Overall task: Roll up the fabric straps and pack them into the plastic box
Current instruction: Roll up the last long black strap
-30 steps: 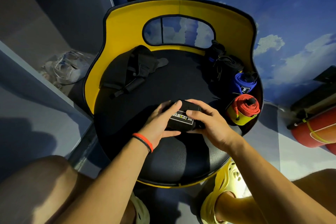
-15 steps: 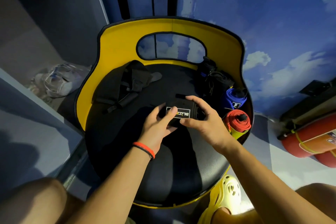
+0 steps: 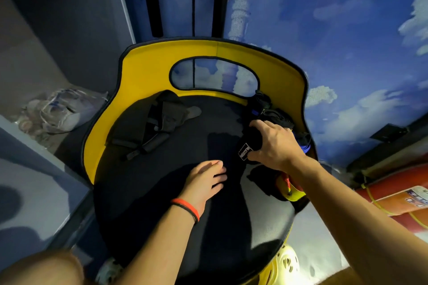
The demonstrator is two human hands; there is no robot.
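- Right hand (image 3: 272, 143): fingers and thumb curled round the black rolled fabric strap with a white-lettered label (image 3: 252, 141), holding it at the right rear of the seat, just in front of a dark bundle of straps (image 3: 275, 115).
- Change: half a second ago both hands held this roll at mid-seat. Now the right hand alone carries it toward the stored rolls.
- Left hand (image 3: 203, 180): off the roll, fingers straight and slightly spread, palm down on the round black chair seat with yellow backrest (image 3: 162, 192). It holds nothing.
- Already rolled, at the seat's right edge: a blue fabric roll (image 3: 306, 147), mostly hidden behind the right wrist, and a red-orange roll over yellow (image 3: 287, 184), under the forearm.
- Plastic box: cannot make it out; the arm covers that corner.
- Still unrolled: loose black straps in a flat heap (image 3: 148, 127), left rear of the seat.
- Reading: rolling of this strap looks finished and stowing is in hand. The heap is likely next.
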